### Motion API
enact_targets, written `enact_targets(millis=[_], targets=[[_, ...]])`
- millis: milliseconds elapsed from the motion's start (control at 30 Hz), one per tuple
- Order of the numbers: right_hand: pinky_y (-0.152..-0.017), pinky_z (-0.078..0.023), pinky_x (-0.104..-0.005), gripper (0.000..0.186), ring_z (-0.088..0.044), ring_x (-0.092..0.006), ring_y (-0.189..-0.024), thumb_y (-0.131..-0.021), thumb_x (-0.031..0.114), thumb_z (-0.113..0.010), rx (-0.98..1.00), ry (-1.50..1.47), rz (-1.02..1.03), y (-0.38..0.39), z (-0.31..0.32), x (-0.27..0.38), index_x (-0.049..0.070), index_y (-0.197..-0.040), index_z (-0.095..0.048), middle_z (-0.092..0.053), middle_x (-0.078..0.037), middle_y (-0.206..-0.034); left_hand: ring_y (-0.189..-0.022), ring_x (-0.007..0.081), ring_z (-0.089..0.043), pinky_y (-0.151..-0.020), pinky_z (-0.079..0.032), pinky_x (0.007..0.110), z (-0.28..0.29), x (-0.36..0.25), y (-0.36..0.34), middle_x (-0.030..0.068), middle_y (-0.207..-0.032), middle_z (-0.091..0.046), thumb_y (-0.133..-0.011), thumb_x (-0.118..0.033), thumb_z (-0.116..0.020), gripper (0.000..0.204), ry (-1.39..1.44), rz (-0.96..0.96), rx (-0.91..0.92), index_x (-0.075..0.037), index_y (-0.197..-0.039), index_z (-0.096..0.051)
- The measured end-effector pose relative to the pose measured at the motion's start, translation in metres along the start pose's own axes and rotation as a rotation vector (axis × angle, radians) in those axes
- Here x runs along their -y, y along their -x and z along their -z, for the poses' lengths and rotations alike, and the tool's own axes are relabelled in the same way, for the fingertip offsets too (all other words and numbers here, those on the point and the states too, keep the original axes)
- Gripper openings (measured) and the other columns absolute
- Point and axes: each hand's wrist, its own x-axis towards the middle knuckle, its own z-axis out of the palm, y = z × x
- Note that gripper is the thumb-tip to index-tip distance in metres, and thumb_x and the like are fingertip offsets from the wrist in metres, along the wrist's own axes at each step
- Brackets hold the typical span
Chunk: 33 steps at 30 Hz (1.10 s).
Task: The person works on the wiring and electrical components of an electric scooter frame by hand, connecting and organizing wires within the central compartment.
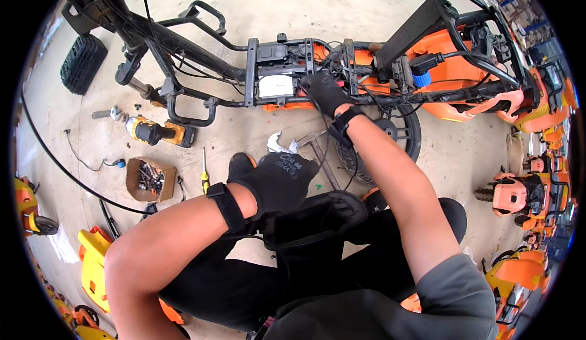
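Observation:
My right hand (326, 93), in a black glove, reaches into the middle of a black scooter frame (251, 74). Its bent fingers are among black wires (332, 65), beside a white-labelled box (276, 86); what they grip is hidden. A small red piece shows by the knuckles. My left hand (284, 181), also gloved, is closed with its back upward, over a black plastic housing (299, 227) at my lap. Its fingertips are out of sight, so I cannot tell what is in them. A thin black cable hangs from the frame towards the housing.
On the floor left lie a yellow-black power tool (152, 132), an adjustable wrench (110, 113), a screwdriver (205, 175) and a carton of small hardware (149, 180). A hammer (320, 157) lies by a wheel (400, 135). Orange scooters (519, 193) line the right side.

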Motion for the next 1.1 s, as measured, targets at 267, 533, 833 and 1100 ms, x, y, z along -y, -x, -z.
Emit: enact_targets(millis=[267, 533, 833, 1100], targets=[[-0.084, -0.055, -0.0448, 0.019, -0.067, -0.0327, -0.105, -0.087, 0.014, -0.064, -0.159, 0.564, 0.070, -0.017, 0.053, -0.037, 0.013, -0.103, -0.073, -0.073, -0.011, -0.103, -0.089, 0.0384, -0.069, -0.078, -0.055, 0.049, 0.018, 0.027, 0.000, 0.0198, -0.092, -0.071, -0.076, -0.009, -0.059, 0.033, -0.083, 0.153, 0.237, -0.004, -0.108, -0.067], [-0.090, -0.053, -0.0425, 0.022, -0.066, -0.0310, -0.107, -0.087, 0.017, -0.064, -0.097, 0.576, 0.017, -0.042, 0.047, -0.035, 0.012, -0.106, -0.074, -0.071, -0.014, -0.113, -0.089, 0.0415, -0.070, -0.071, -0.057, 0.050, 0.006, 0.052, 0.014, 0.0216, -0.085, -0.070, -0.072, -0.012, -0.066, 0.017, -0.313, 0.126, 0.400, -0.004, -0.084, -0.075], [-0.078, -0.057, -0.0431, 0.016, -0.073, -0.0292, -0.087, -0.085, 0.016, -0.062, -0.011, 0.677, 0.158, -0.052, 0.025, -0.031, 0.011, -0.086, -0.077, -0.076, -0.012, -0.089, -0.090, 0.0361, -0.071, -0.080, -0.055, 0.048, 0.015, 0.057, 0.010, 0.0166, -0.087, -0.072, -0.075, -0.016, -0.064, 0.023, -0.196, 0.189, 0.326, -0.007, -0.094, -0.075], [-0.074, -0.056, -0.0465, 0.013, -0.072, -0.0349, -0.083, -0.084, 0.014, -0.063, 0.153, 0.538, 0.207, -0.057, 0.013, -0.024, 0.006, -0.088, -0.072, -0.074, -0.017, -0.088, -0.080, 0.0270, -0.072, -0.084, -0.049, 0.048, 0.029, 0.037, 0.023, 0.0072, -0.081, -0.072, -0.077, -0.014, -0.063, 0.014, -0.113, -0.064, 0.238, -0.013, -0.086, -0.073]])
